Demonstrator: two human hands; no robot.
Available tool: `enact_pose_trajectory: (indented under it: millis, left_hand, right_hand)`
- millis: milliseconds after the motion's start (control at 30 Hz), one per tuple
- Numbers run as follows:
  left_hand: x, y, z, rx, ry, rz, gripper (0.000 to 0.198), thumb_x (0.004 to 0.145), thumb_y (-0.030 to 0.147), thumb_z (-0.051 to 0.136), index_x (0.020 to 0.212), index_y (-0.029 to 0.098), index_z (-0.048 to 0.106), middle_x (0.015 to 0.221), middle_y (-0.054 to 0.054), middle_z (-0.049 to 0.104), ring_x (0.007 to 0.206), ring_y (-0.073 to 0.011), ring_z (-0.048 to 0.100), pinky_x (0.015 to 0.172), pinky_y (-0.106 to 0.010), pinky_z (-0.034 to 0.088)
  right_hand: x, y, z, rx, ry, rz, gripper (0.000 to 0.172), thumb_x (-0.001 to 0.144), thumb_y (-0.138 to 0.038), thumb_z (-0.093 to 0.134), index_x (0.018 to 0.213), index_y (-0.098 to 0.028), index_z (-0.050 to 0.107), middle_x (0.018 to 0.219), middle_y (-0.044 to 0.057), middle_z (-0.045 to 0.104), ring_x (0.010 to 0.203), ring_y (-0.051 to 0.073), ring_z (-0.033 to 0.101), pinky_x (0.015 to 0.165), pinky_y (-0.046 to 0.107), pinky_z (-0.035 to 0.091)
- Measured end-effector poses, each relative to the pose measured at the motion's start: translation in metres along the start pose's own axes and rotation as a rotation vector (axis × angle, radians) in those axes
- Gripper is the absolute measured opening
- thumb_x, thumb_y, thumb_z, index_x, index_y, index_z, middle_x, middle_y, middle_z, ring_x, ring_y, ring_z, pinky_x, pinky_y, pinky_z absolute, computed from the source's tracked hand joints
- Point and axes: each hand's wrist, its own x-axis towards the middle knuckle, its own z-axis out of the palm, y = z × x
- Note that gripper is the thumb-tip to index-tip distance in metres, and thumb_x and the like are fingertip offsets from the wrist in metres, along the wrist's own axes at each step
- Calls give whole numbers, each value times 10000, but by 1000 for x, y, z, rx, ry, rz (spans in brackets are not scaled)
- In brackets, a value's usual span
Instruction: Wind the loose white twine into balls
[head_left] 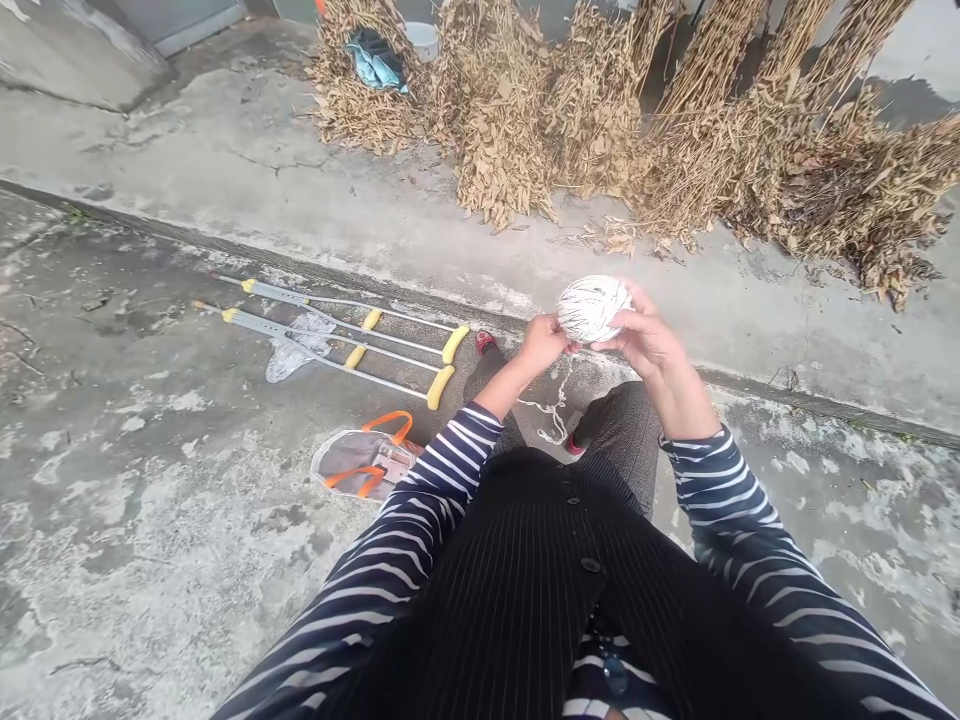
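Crutches: a pair of aluminium crutches (255, 324) with yellow grips, lying left on the concrete
Left hand: a left hand (544, 345) pinching at the ball's near-left edge
Twine: a ball of white twine (592, 308), held above the knees
Right hand: a right hand (649, 345) cupping the ball, fingers spread

No lettering, brand, number or sign can be read anywhere in this view

I register weathered grey concrete floor (112, 500) carrying two yellow-gripped aluminium crutches (300, 340), an orange-handled clear bag (352, 460) and loose white twine (553, 412).
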Motion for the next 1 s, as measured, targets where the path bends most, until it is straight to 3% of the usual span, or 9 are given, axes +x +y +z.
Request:
enact_pose_trajectory:
  millis: [167, 300, 467, 600, 733, 867, 1000]
  left_hand:
    - [-3, -5, 0, 157, 59, -2, 143, 719, 79, 684, 613, 153, 625, 525, 1, 627, 545, -156, 619, 628, -291, 530]
    - [-3, -14, 0, 143, 13, -55, 163, 791, 121, 607, 631, 147, 623, 567, -2, 644, 522, -138, 601, 633, -285, 520]
    - [-5, -29, 4, 71, 1, -70, 178, 814, 119, 555, 647, 146, 610, 574, 4, 641, 523, -116, 581, 571, -236, 464]
    - [-20, -45, 7, -29, -92, -111, 130, 818, 108, 527, 756, 146, 635, 593, 31, 642, 506, -85, 563, 539, -202, 450]
    - [-47, -56, 3, -83, -142, -219, 105, 833, 159, 559, 763, 136, 634, 574, 23, 629, 492, -75, 569, 523, -192, 461]
    - [-72, -47, -13, -154, -233, -221, 259, 872, 385, 627, 838, 130, 659, 593, 5, 648, 496, -83, 580, 518, -202, 467]
    - [-89, -25, -34, -127, -379, -253, 348, 813, 471, 729, 803, 129, 671, 589, -1, 652, 494, -82, 570, 516, -203, 468]
  right_hand:
    - [-1, 2, 2, -13, -10, -2, 604, 533, -206, 798, 1094, -303, 596, 1037, 10, 677, 778, 217, 673, 580, 403, 661]
    - [-1, 2, 2, 16, 8, -12, 591, 529, -190, 790, 1081, -296, 609, 1042, 11, 681, 771, 207, 667, 535, 363, 653]
    - [1, 2, 0, -41, -10, -41, 606, 551, -223, 802, 1115, -303, 594, 1094, 28, 679, 877, 272, 703, 582, 428, 667]
    - [5, -8, -4, -75, 30, -137, 623, 552, -234, 818, 1120, -318, 578, 1098, 15, 677, 956, 294, 687, 624, 450, 664]
    - [11, -22, -8, -150, 77, -253, 634, 553, -128, 812, 1101, -335, 571, 1086, -18, 670, 1026, 274, 625, 732, 461, 646]
    - [22, -17, -16, -230, 113, -291, 601, 559, -67, 790, 1059, -313, 567, 1037, -20, 618, 989, 237, 569, 811, 478, 616]
    - [40, 13, -29, -297, 169, -287, 637, 507, -113, 815, 1067, -277, 561, 1071, 8, 567, 924, 225, 559, 742, 456, 611]
